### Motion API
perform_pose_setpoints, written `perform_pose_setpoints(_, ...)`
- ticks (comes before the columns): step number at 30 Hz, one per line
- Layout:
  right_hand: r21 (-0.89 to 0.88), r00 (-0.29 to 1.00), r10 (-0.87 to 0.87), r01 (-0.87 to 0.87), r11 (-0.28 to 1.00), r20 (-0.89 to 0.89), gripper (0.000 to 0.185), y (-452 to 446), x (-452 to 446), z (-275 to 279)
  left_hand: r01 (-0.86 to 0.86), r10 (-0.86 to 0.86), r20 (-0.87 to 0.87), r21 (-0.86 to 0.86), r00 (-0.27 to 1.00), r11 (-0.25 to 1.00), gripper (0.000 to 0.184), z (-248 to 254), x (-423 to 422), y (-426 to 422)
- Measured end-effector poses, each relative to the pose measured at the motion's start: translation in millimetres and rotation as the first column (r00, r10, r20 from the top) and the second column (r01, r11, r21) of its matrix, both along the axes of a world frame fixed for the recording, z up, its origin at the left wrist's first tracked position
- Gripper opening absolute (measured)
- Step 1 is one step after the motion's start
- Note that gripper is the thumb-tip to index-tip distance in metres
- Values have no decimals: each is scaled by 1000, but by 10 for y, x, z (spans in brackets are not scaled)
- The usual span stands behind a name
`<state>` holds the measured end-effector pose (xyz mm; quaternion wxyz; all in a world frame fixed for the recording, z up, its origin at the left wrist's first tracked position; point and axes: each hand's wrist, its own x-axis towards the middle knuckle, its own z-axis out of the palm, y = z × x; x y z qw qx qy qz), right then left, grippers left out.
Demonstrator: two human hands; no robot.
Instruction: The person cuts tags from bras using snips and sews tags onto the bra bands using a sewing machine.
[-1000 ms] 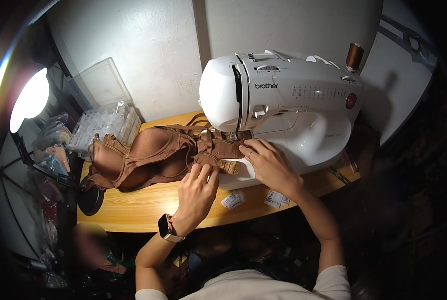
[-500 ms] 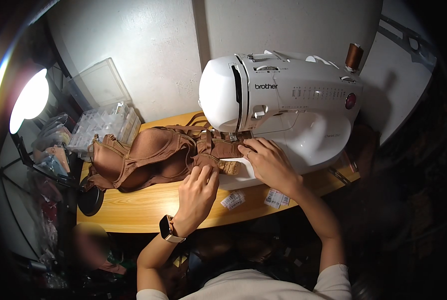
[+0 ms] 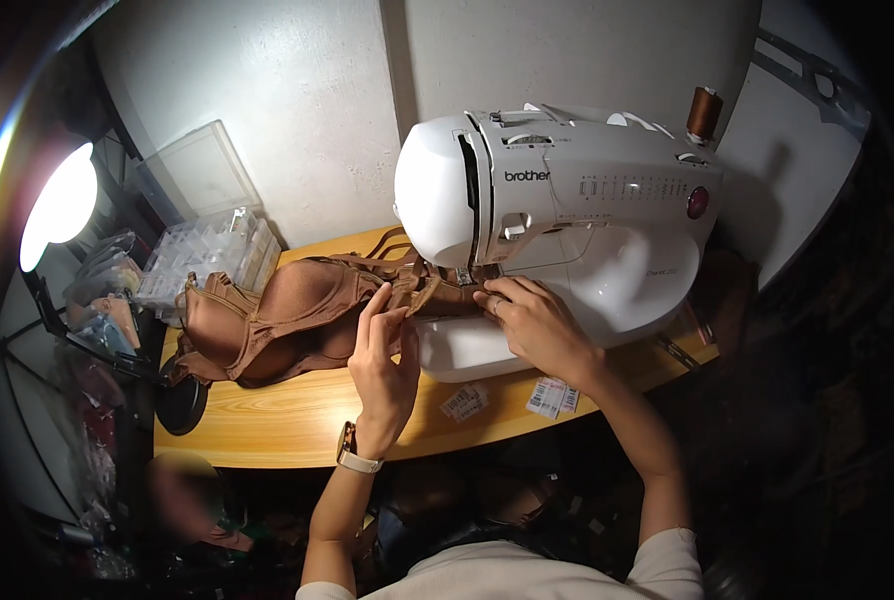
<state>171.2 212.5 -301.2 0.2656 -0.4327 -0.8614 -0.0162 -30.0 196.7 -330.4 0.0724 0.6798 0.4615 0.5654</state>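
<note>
A brown bra point(image 3: 312, 295) lies across the table, its right-hand end reaching under the needle area of the white sewing machine point(image 3: 607, 180). My right hand point(image 3: 537, 322) presses closed fingertips on the band of the bra, just right of the presser foot. My left hand point(image 3: 382, 355) is raised at the near edge of the fabric, left of the machine's bed, with its fingers apart. Its fingertips are at the folded band; whether they touch it is unclear. The band's end is folded up beside the presser foot.
Paper labels point(image 3: 550, 396) lie at the front edge of the wooden table point(image 3: 267, 420). Clear plastic organiser boxes point(image 3: 207, 255) stand at the back left, beside a lit lamp point(image 3: 59, 205). A brown thread spool point(image 3: 705, 115) tops the machine.
My left hand has let go of the lower band, turned upright and opened its fingers. The light-coloured band end has shifted off the machine bed, up and left. My right hand has barely moved.
</note>
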Motion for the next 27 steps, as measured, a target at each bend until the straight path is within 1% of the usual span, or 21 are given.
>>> perform_pose_setpoints(2, 21, 1000, 23, -22, 1000, -20, 23, 26, 15, -19, 17, -16, 15, -25, 1000, 1000, 14, -12, 21, 14)
perform_pose_setpoints(6, 11, 997, 35, -34, 999, -66, 21, 44, 19, -12, 25, -25, 27, -11, 999, 1000, 13, -58, 3, 68)
perform_pose_setpoints(8, -5, 995, 30, -31, 1000, -94, 20, 37, 15, 12, 65, -58, 84, -91, 995, 994, 12, -19, 5, 33)
perform_pose_setpoints(11, -12, 995, 35, -36, 999, -95, 21, 41, 12, 20, 86, -74, 110, -101, 991, 991, 11, -30, 11, 36)
perform_pose_setpoints(15, 1, 995, 41, -41, 999, -89, 21, 63, 17, 0, 99, -87, 109, -111, 990, 989, 10, -33, 4, 40)
perform_pose_setpoints(18, -23, 996, 27, -28, 999, -80, 20, 76, 24, -15, 115, -103, 102, -118, 989, 986, 9, -60, 3, 58)
perform_pose_setpoints(20, 37, 997, 29, -27, 999, -71, 20, 83, 21, -34, 115, -107, 100, -82, 989, 990, 10, -69, 7, 70)
perform_pose_setpoints(24, 29, 998, 22, -21, 999, -61, 20, 89, 19, -34, 130, -120, 113, -82, 986, 988, 10, -67, 2, 73)
perform_pose_setpoints(27, 33, 999, 20, -18, 999, -50, 21, 106, 20, -47, 126, -118, 80, -105, 990, 986, 11, -64, -14, 85)
